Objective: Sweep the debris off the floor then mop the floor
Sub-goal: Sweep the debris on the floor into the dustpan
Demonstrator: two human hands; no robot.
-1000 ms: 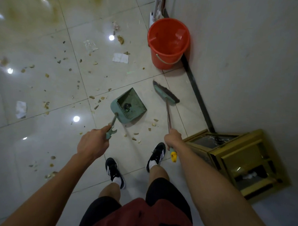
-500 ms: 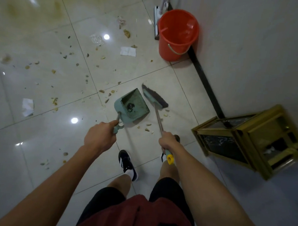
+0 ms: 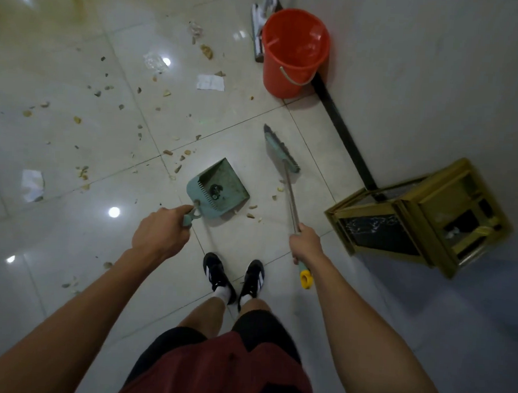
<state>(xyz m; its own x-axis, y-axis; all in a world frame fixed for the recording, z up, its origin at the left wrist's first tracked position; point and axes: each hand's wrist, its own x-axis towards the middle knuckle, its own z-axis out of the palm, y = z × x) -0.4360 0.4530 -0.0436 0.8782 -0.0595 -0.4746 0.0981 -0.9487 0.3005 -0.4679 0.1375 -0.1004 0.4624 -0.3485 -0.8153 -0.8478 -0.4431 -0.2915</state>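
My left hand (image 3: 161, 236) grips the handle of a teal dustpan (image 3: 219, 190) that rests on the glossy tiled floor in front of my feet, with a dark bit inside it. My right hand (image 3: 306, 246) grips the broom's handle; the broom head (image 3: 280, 151) sits on the floor to the right of the dustpan, apart from it. A few crumbs (image 3: 252, 215) lie between pan and broom. Many more scraps (image 3: 107, 100) and a white paper piece (image 3: 210, 82) are scattered over the tiles to the left and beyond.
An orange bucket (image 3: 293, 52) stands by the wall ahead, with a white flat mop head (image 3: 257, 27) behind it. A gold-framed glass cabinet (image 3: 420, 215) stands at the right against the wall. Another crumpled paper (image 3: 32, 185) lies at far left.
The broom head has swung right, away from the dustpan. My feet have come together, and the view has shifted back to the right.
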